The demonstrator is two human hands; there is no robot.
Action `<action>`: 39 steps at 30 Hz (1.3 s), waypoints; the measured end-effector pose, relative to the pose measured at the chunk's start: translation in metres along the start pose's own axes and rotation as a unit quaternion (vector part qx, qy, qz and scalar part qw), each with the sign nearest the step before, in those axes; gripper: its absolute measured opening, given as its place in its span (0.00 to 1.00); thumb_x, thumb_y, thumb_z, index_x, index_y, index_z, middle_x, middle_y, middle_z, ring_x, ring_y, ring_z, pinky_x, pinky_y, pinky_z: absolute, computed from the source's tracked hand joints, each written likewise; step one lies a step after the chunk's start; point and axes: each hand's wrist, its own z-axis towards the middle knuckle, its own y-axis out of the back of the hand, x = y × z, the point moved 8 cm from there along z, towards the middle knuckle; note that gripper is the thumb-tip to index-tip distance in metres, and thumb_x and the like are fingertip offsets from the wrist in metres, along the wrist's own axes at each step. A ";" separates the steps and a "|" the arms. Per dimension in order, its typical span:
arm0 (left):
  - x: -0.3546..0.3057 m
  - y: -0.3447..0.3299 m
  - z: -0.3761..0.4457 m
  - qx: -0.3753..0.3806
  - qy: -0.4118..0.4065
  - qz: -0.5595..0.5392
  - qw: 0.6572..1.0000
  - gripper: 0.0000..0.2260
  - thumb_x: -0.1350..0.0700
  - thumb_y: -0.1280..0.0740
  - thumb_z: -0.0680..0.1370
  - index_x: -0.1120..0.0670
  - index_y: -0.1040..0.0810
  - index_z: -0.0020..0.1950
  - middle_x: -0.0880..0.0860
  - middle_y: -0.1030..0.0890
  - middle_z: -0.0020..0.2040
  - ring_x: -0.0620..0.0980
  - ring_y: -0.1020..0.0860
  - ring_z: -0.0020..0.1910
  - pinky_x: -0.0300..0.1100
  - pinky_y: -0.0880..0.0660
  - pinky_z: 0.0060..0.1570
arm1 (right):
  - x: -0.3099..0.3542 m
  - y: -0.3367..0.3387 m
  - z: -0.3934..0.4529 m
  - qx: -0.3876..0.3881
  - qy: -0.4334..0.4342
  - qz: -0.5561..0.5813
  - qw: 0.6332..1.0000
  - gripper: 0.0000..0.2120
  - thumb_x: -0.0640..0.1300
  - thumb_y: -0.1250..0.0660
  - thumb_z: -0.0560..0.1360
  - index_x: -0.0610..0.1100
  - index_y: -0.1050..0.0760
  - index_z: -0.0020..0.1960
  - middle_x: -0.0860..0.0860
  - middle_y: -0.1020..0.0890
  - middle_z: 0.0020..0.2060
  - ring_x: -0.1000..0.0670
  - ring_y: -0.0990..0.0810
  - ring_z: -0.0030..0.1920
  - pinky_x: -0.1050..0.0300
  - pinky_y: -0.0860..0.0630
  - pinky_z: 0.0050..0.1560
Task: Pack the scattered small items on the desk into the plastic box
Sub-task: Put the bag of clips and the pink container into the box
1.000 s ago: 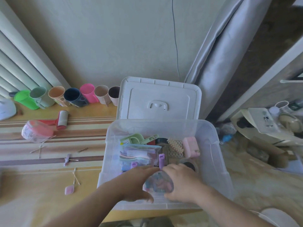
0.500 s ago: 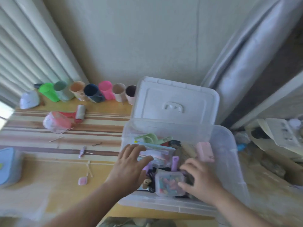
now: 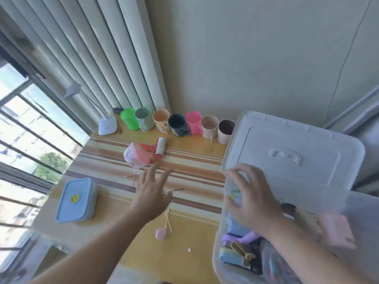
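Observation:
The clear plastic box (image 3: 217,251) stands at the desk's right end, filled with clips, combs and pouches, and its white lid (image 3: 291,152) leans behind it. My right hand (image 3: 251,196) hovers over the box's left part, fingers spread, holding nothing. My left hand (image 3: 152,193) reaches out flat over the striped desk, fingers straight, empty. Scattered near it lie cotton swabs (image 3: 168,220), a small pink piece (image 3: 160,234), a hair pin (image 3: 178,189), more swabs (image 3: 132,175) and a pink-and-clear pouch (image 3: 136,157).
A red-handled lint roller (image 3: 160,147) lies beside the pouch. A row of coloured cups (image 3: 178,125) lines the wall. A blue lidded container (image 3: 75,199) sits at the desk's left edge, a white lamp base (image 3: 107,126) at the back corner by the window.
Both hands left the small clear case in the box. My left hand moved out left over the desk; my right hand lifted. The view swung left, showing the window and blue container.

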 end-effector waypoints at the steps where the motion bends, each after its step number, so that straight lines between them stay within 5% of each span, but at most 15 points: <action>1: 0.029 0.004 0.013 0.008 0.020 0.023 1.000 0.33 0.50 0.28 0.73 0.42 0.34 0.77 0.56 0.39 0.78 0.64 0.37 0.74 0.65 0.33 0.72 | 0.017 -0.018 0.016 0.010 0.004 0.012 1.000 0.25 0.51 0.32 0.72 0.45 0.23 0.68 0.45 0.25 0.63 0.40 0.26 0.62 0.44 0.25 0.63; 5: 0.132 0.008 0.068 0.052 0.036 0.109 0.992 0.39 0.53 0.27 0.73 0.40 0.42 0.80 0.60 0.48 0.81 0.67 0.45 0.79 0.65 0.42 0.77 | 0.066 -0.110 0.066 0.087 -0.014 0.023 0.996 0.27 0.50 0.31 0.70 0.50 0.27 0.70 0.46 0.27 0.65 0.40 0.27 0.63 0.43 0.25 0.63; 9: 0.187 -0.010 0.117 0.122 -0.039 0.250 0.960 0.49 0.63 0.31 0.74 0.38 0.58 0.83 0.57 0.61 0.84 0.63 0.54 0.82 0.59 0.49 0.80 | 0.080 -0.216 0.088 0.257 -0.076 -0.022 0.963 0.30 0.50 0.33 0.76 0.53 0.36 0.76 0.48 0.37 0.75 0.41 0.35 0.73 0.44 0.30 0.69; 11: 0.203 -0.020 0.141 0.151 -0.058 0.241 0.957 0.51 0.68 0.32 0.73 0.38 0.59 0.82 0.55 0.62 0.83 0.63 0.51 0.82 0.58 0.40 0.78 | 0.077 -0.259 0.089 0.325 -0.107 -0.034 0.939 0.28 0.50 0.33 0.78 0.54 0.36 0.76 0.49 0.37 0.75 0.42 0.37 0.74 0.45 0.29 0.67; 15: 0.210 -0.039 0.169 0.188 -0.060 0.187 0.962 0.49 0.73 0.33 0.70 0.37 0.48 0.80 0.58 0.51 0.79 0.65 0.29 0.68 0.53 0.18 0.53 | 0.067 -0.311 0.070 0.396 -0.177 -0.013 0.901 0.19 0.48 0.32 0.79 0.55 0.31 0.68 0.51 0.34 0.70 0.43 0.32 0.69 0.46 0.24 0.57; 18: 0.215 -0.032 0.181 0.157 -0.029 0.204 0.966 0.40 0.61 0.26 0.71 0.38 0.41 0.75 0.57 0.39 0.70 0.62 0.24 0.59 0.52 0.18 0.49 | 0.059 -0.328 0.056 0.407 -0.196 -0.034 0.892 0.28 0.44 0.33 0.78 0.57 0.39 0.74 0.51 0.39 0.74 0.41 0.36 0.72 0.49 0.25 0.54; 22: 0.235 -0.026 0.182 0.148 0.050 0.072 0.985 0.43 0.40 0.20 0.64 0.46 0.34 0.74 0.55 0.31 0.68 0.61 0.27 0.65 0.59 0.24 0.62 | 0.061 -0.338 0.054 0.395 -0.194 -0.060 0.896 0.27 0.42 0.36 0.79 0.58 0.38 0.75 0.50 0.40 0.74 0.40 0.38 0.72 0.49 0.25 0.54; 25: 0.241 -0.021 0.160 0.136 0.120 -0.093 0.979 0.43 0.39 0.20 0.61 0.45 0.33 0.73 0.49 0.25 0.61 0.54 0.24 0.59 0.56 0.23 0.58 | 0.066 -0.342 0.060 0.367 -0.198 -0.054 0.907 0.17 0.42 0.36 0.80 0.56 0.29 0.66 0.50 0.35 0.65 0.43 0.32 0.66 0.51 0.29 0.49; 29: 0.236 -0.018 0.113 0.122 0.171 -0.245 0.947 0.31 0.41 0.21 0.63 0.43 0.28 0.62 0.45 0.22 0.54 0.47 0.22 0.51 0.49 0.21 0.47 | 0.061 -0.345 0.062 0.362 -0.210 -0.085 0.904 0.06 0.50 0.34 0.83 0.50 0.24 0.58 0.49 0.34 0.58 0.43 0.29 0.61 0.52 0.34 0.46; 35: 0.221 -0.029 0.047 0.175 0.173 -0.261 0.934 0.28 0.39 0.21 0.64 0.38 0.27 0.61 0.42 0.20 0.53 0.42 0.20 0.50 0.45 0.22 0.45 | 0.046 -0.319 0.036 0.276 -0.226 -0.032 0.934 0.05 0.47 0.36 0.82 0.49 0.24 0.49 0.53 0.28 0.55 0.46 0.27 0.57 0.53 0.31 0.45; 39: 0.213 -0.039 0.023 0.193 0.183 -0.290 0.919 0.29 0.42 0.19 0.62 0.37 0.26 0.61 0.42 0.18 0.53 0.40 0.19 0.50 0.46 0.20 0.49 | 0.055 -0.305 -0.025 0.300 -0.257 0.026 0.918 0.06 0.52 0.35 0.80 0.54 0.25 0.44 0.60 0.33 0.49 0.54 0.32 0.55 0.56 0.27 0.49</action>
